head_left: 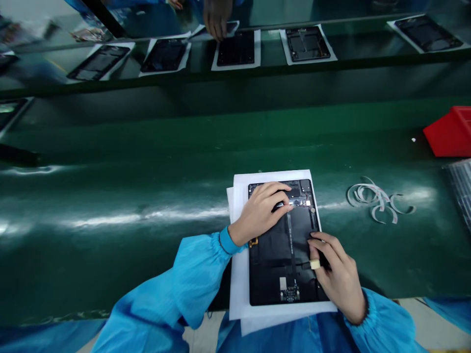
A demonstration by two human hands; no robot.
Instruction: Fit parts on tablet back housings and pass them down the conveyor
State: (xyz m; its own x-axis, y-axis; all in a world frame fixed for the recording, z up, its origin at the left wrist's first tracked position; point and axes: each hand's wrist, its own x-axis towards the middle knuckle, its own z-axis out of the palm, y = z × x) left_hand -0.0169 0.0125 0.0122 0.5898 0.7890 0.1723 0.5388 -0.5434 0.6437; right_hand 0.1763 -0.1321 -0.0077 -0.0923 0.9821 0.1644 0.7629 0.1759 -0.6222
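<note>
An opened black tablet (283,255), its inner parts showing, lies on white foam sheets (239,279) at the near edge of a green belt. My left hand (259,213) rests on the tablet's upper left, fingers curled and pressing near a small board. My right hand (336,277) lies on the tablet's right edge with fingers bent together; one finger wears a pale cot. I cannot make out anything held in either hand. Both arms wear blue sleeves.
The green belt (128,196) spreads wide to the left. Curled white backing strips (379,201) lie to the right, with a red bin (451,132) behind them. On a farther belt sit several tablets on white sheets (237,49); another person's hand (217,19) touches one.
</note>
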